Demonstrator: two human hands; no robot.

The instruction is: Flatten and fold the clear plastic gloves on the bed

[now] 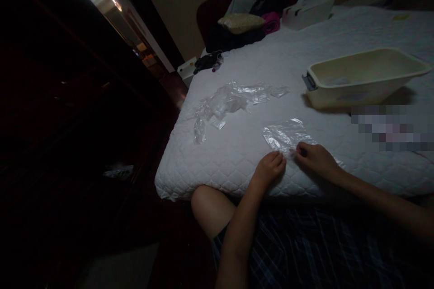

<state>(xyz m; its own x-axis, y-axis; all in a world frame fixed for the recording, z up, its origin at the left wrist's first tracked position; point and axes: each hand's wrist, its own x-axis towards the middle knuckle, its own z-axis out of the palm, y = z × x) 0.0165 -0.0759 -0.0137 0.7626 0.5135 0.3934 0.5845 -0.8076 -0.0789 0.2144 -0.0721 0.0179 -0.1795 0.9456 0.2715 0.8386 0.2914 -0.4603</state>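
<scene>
A clear plastic bag (288,133) lies spread flat on the white quilted bed cover near the bed's front edge. My left hand (271,168) is at the bag's near edge, fingers curled together on the film. Close to its right, my right hand (317,159) pinches the same near edge between thumb and fingers. A small gap separates the two hands. Farther back and to the left, a crumpled heap of clear plastic bags (233,97) rests on the cover, apart from both hands.
A cream plastic bin (366,95) with a grey handle stands on the bed at right. Behind are a white box (307,13), a yellowish pillow-like bundle (240,23) and a pink roll (271,22). A blurred-out patch covers something below the bin. The bed's edge (166,185) drops to dark floor.
</scene>
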